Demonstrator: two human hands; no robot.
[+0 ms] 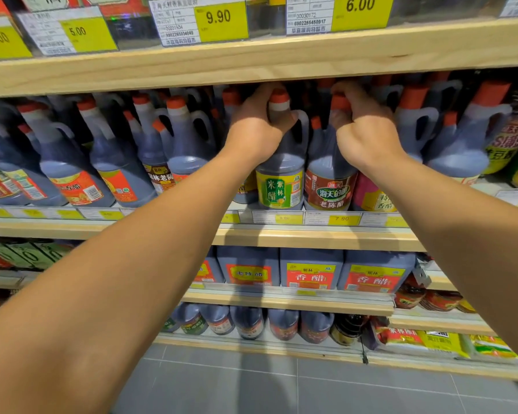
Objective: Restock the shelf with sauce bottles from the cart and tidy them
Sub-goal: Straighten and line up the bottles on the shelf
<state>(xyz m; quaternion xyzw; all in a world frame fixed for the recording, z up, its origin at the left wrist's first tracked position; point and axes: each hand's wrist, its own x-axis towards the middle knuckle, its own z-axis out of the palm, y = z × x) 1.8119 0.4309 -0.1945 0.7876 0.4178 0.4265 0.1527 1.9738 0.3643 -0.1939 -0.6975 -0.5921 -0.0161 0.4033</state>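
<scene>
Two dark sauce bottles with orange caps stand side by side at the front of the middle shelf (311,234). My left hand (256,130) grips the neck of the green-and-yellow-labelled bottle (281,186). My right hand (364,135) is closed around the neck of the brown-labelled bottle (329,189) to its right. Both bottles stand upright and touch each other. My fingers hide most of each neck. The cart is out of view.
More handled dark bottles (114,162) crowd the same shelf on both sides. The wooden shelf above (251,58) hangs just over the caps. Square jugs (311,270) fill the shelf below, small bottles and packets (416,342) the lowest one. Grey floor tiles (281,383) lie beneath.
</scene>
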